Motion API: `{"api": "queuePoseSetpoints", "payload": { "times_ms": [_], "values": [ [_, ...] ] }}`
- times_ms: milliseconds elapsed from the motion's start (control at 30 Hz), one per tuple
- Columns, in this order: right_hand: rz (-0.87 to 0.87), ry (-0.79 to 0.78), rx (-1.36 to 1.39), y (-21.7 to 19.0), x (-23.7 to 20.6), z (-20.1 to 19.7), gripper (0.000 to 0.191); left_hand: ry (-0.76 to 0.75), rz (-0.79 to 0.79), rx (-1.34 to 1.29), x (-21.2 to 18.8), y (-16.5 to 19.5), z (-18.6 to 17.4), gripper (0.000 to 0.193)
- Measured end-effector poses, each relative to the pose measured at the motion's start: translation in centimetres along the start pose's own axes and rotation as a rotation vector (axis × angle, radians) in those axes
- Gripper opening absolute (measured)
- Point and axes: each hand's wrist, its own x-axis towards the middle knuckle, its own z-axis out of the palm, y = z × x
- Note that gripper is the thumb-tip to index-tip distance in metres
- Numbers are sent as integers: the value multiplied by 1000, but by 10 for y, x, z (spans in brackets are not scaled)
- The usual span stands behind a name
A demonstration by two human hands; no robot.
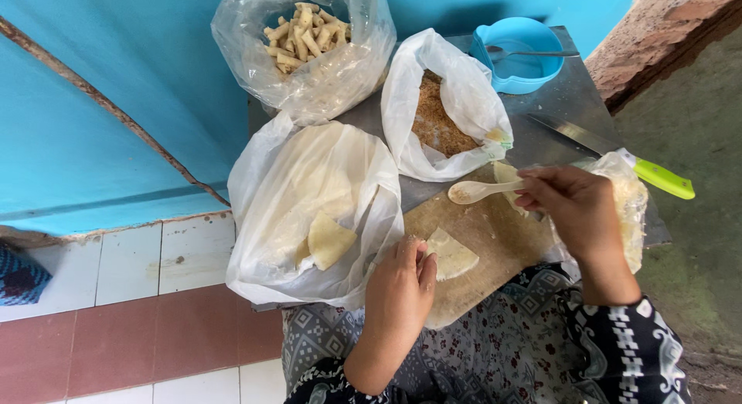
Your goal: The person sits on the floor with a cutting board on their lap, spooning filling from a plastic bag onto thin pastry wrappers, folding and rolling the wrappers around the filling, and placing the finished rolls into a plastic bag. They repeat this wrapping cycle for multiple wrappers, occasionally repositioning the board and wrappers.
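Observation:
My left hand (400, 280) rests on the wooden board (495, 242), its fingertips touching a pale triangular wrapper sheet (452, 256) that lies flat there. My right hand (568, 207) holds a white plastic spoon (475, 191) by its handle, the bowl pointing left just below the open bag of brown crumbly filling (437, 122). A big clear bag of pale wrapper sheets (317, 203) sits left of the board. Farther back stands a bag of rolled pastry sticks (305, 33).
A knife with a green handle (618, 157) lies on the grey metal tabletop (564, 103) at the right. A blue plastic bowl (518, 56) with a metal spoon is at the back. Another plastic bag (630, 207) sits behind my right hand. Blue wall and tiled floor lie left.

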Motion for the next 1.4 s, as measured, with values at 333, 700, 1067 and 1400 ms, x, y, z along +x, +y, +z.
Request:
{"api": "queuePoseSetpoints", "payload": {
  "times_ms": [333,700,1067,1400],
  "values": [
    [-273,87,-278,6,101,52,12,0,-29,-72,9,-8,0,26],
    [31,54,254,26,116,35,9,-59,-75,-127,8,-6,-5,32],
    [13,80,287,21,48,-11,8,-26,16,-46,-9,-10,9,38],
    [-100,3,44,37,112,74,12,-53,-123,-174,-8,-4,10,36]
  ]
}}
